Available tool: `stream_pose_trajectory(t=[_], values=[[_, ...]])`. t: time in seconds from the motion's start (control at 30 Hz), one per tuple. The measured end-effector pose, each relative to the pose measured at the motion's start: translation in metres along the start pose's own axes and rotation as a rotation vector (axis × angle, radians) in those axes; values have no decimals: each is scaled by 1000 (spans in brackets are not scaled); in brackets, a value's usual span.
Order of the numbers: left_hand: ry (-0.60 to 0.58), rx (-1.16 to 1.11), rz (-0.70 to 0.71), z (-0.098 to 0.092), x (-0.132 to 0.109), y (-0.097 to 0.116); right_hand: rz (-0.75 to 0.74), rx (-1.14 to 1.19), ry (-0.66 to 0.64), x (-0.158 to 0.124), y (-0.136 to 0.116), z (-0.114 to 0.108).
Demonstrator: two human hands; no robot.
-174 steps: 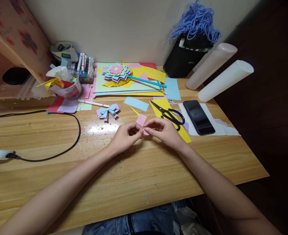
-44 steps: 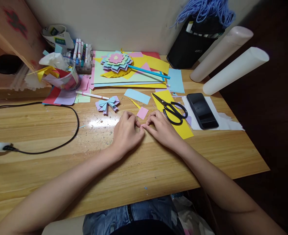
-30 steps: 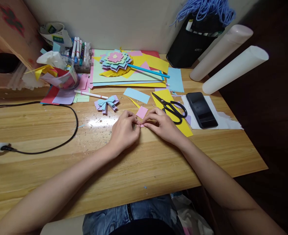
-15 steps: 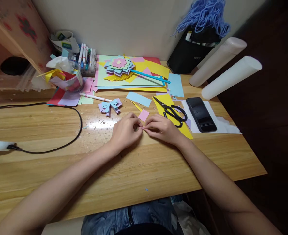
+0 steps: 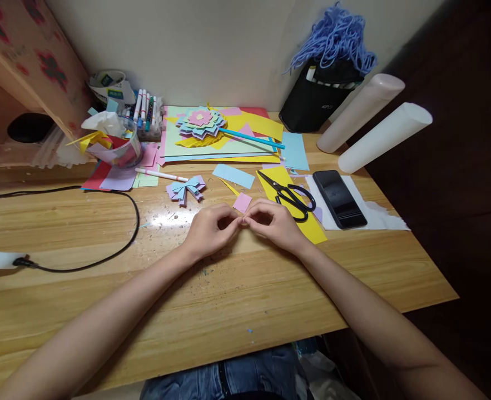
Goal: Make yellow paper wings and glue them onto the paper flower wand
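My left hand and my right hand meet at the middle of the wooden desk, fingertips pinched together on a tiny folded pink paper piece, almost wholly hidden by the fingers. A small pink paper square lies just beyond them. To its left lies a folded paper bow in blue and purple. Black scissors rest on a yellow sheet close to my right hand.
A layered paper flower on coloured sheets sits at the back, with markers and a scrap-filled cup to the left. A black phone, two white tubes, a black bag with blue yarn and a black cable surround the work.
Both hands stay together on the pink piece, lifting from pressing it flat on the desk to pinching it between fingertips. The view has shifted slightly.
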State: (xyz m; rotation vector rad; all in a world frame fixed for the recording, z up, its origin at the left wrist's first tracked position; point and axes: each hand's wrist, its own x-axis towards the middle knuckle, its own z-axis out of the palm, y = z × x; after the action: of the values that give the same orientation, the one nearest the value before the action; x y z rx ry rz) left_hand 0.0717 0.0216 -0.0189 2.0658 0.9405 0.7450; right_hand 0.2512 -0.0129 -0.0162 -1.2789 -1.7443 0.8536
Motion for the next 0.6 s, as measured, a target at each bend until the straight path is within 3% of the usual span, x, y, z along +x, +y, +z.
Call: stream_pose_trajectory(t=[0.23,0.43,0.6], values=[[-57,-200,-114,-2,5,-2,203,271,-28,2,2,-2],[-101,-230,-122,-2,4,-1,231,257,-24,1,1,0],[-106,-235,-118,-3,5,1,150,190,-26,0,-4,-3]])
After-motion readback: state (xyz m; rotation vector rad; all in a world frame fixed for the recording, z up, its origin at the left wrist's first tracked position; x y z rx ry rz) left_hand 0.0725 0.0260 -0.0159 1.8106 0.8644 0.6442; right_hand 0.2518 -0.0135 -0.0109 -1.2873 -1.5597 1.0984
